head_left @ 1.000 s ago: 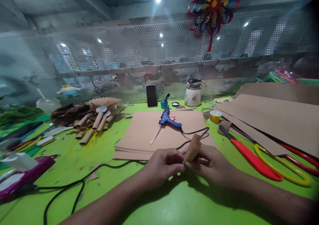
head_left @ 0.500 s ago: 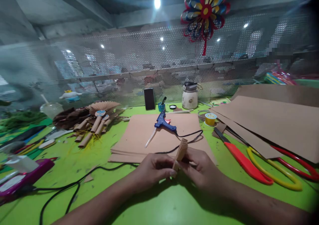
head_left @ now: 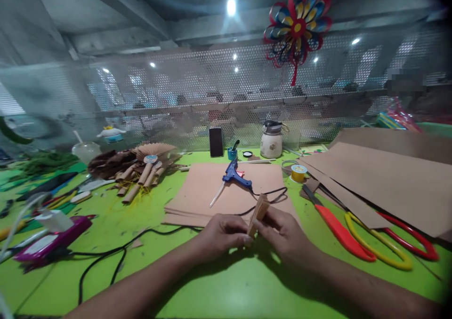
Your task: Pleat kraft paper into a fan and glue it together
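Between my hands is a narrow stack of pleated brown paper (head_left: 260,211), held upright and tilted to the right. My left hand (head_left: 226,234) pinches its lower end between thumb and fingers. Along its right side, my right hand (head_left: 284,232) grips it with the thumb against the near face. Just beyond my hands, a blue glue gun (head_left: 235,175) with a clear glue stick in its back lies on stacked brown paper sheets (head_left: 197,182). Its black cord passes behind my hands.
At right lie a red-handled knife (head_left: 342,232), scissors with yellow and red handles (head_left: 381,243) and large brown sheets (head_left: 384,178). Finished paper fans (head_left: 148,173) sit at left, near a purple power strip (head_left: 52,243). A phone (head_left: 216,142) and bottle (head_left: 271,142) stand behind.
The view has shifted slightly, so the table's things appear a little displaced. Both hands keep hold of the pleated paper, which has turned slightly to show more of its folded edge.
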The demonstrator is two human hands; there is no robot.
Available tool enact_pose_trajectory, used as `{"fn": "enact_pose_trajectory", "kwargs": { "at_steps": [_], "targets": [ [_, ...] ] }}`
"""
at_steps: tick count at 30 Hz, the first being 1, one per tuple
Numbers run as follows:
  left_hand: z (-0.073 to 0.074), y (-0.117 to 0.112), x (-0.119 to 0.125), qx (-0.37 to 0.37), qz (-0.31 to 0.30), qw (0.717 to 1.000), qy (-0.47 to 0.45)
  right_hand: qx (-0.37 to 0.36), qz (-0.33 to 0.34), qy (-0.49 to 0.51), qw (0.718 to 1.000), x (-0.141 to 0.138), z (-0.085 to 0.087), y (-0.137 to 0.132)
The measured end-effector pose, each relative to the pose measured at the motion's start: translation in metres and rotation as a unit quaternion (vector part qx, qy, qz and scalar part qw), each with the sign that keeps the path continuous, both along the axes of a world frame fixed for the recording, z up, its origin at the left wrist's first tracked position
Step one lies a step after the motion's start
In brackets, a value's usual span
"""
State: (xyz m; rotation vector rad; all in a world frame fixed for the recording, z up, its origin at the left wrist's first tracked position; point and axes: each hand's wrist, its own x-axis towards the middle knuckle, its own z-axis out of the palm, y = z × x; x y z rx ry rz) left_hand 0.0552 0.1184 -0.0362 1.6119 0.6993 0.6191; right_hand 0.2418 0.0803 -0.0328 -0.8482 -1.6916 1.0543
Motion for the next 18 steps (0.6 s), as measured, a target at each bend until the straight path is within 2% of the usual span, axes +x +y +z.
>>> {"fn": "enact_pose_trajectory", "kwargs": {
  "at_steps": [3,6,9,12,15,18],
  "targets": [
    [-0.001,-0.002,0.001,0.007,-0.005,1.000,0.002,0.040,-0.021,-0.032,0.998,0.004,0.002,0.002],
    [-0.002,-0.004,0.000,0.014,-0.014,1.000,0.006,0.042,-0.010,-0.029,0.999,0.004,0.003,0.003],
    [-0.005,-0.003,-0.002,0.012,-0.013,1.000,0.003,0.020,0.009,-0.003,1.000,0.000,-0.001,0.006],
    [-0.005,0.000,-0.004,0.015,-0.001,1.000,0.004,-0.040,0.032,0.033,0.998,-0.002,-0.003,0.011],
    [0.006,0.005,-0.007,0.046,0.011,0.999,-0.005,-0.036,0.054,-0.010,0.998,0.004,0.012,0.015],
    [0.031,0.007,-0.011,0.114,0.050,0.992,-0.022,0.039,-0.003,-0.128,0.991,0.011,0.038,0.005]
  ]
}}
